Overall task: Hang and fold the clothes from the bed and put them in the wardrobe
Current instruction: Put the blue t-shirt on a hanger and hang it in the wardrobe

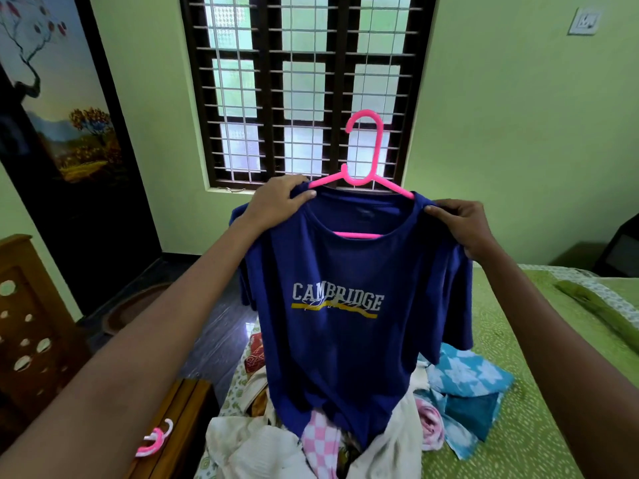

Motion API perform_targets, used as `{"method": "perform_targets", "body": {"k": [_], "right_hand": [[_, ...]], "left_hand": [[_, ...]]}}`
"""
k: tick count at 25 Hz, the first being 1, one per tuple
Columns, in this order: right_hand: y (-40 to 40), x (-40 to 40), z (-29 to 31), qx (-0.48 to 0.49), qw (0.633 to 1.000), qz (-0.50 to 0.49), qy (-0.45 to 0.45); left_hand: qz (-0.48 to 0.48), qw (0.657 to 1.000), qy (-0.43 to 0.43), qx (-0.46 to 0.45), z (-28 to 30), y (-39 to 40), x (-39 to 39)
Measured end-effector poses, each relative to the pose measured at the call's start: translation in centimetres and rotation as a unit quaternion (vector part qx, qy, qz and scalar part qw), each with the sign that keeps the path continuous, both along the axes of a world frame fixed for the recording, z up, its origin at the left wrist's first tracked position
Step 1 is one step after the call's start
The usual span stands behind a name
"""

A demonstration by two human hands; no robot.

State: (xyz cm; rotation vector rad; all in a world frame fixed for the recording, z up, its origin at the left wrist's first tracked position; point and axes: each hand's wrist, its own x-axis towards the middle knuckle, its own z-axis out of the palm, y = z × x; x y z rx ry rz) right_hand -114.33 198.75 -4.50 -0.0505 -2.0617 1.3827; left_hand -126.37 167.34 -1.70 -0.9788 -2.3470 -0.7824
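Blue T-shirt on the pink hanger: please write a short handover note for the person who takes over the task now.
Left hand: grips the left shoulder of the blue T-shirt.
Right hand: pinches the right shoulder.
The pink hanger is inside the neck, hook up; the shirt is held in the air over the bed.
Done: this shirt is on its hanger.
Left: carry it to the wardrobe, then hang or fold the pile of clothes on the bed. Spare hangers lie on the wooden bedside unit on the left.
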Motion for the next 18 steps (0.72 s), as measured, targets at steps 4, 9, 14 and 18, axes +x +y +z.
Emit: {"method": "perform_targets", "body": {"k": [4, 9, 14, 18], "right_hand": [[0.3, 0.5, -0.2, 0.111, 0.993, -0.038, -0.004], [0.9, 1.8, -2.5, 0.197, 0.974, -0.108, 0.040], [0.9, 1.6, -2.5, 0.237, 0.956, -0.130, 0.112], [0.8, 1.8, -0.9, 0.129, 0.980, -0.129, 0.074]], "left_hand": [[-0.017, 0.999, -0.011, 0.045, -1.0, 0.3, -0.9], [-0.029, 0.996, -0.034, 0.078, -1.7, -0.7, -1.3], [-0.033, 0.992, -0.057, 0.105, -2.2, -1.2, -1.4], [-0.048, 0.985, -0.081, 0.143, -2.9, -1.9, -1.3]]}}
